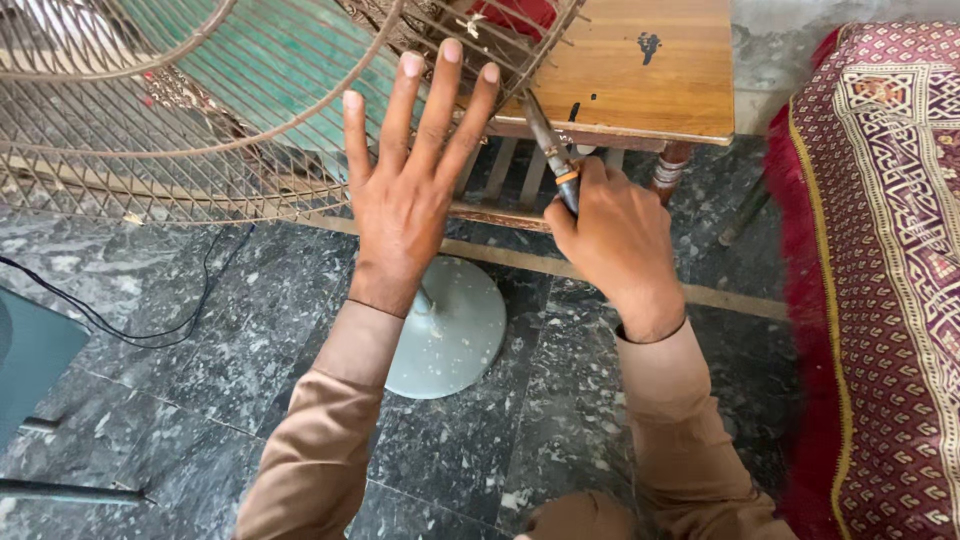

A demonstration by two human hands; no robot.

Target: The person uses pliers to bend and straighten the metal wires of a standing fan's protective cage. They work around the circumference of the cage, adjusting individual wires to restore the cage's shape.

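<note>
Fan guard — rusty wire cage, above grey round base | left hand spread flat against it | right hand fisted around screwdriver at rim | step: likely working a rim fastener — needs steady tip.

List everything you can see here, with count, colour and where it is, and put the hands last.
Fan guard: one, rusty wire, upper left.
Fan base: one, pale grey disc, on the floor, centre.
Wooden table: one, brown, top centre-right.
Patterned cloth: one, maroon and cream, right edge.
Cable: one, black, floor at left.
Floor: dark grey marble.
Screwdriver: one, metal shaft, at the guard's rim.
Left hand: spread flat against the guard.
Right hand: gripping the screwdriver.
</note>
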